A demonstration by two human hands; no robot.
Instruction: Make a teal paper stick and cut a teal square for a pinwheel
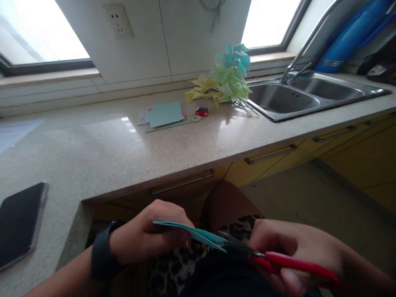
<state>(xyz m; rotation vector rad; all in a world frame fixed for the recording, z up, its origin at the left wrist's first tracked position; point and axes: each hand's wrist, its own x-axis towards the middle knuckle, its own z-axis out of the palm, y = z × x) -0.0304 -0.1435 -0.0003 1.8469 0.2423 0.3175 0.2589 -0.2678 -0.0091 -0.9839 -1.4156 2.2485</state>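
Low in front, over the lap: right hand [297, 251] closed around red scissors [287, 262], blades meeting the tip of folded teal paper [198, 234]. Left hand [148, 237], watch [103, 251] on wrist, pinching the paper's other end between thumb and curled fingers. Beyond, on counter [93, 152]: dark phone [18, 225] at left edge, teal sheet [163, 113], small red box [202, 111], pile of paper pinwheels [227, 78] just beside sink [287, 97].

Red-handled scissors [278, 260] cut teal paper [192, 233] above leopard-print fabric [173, 268].
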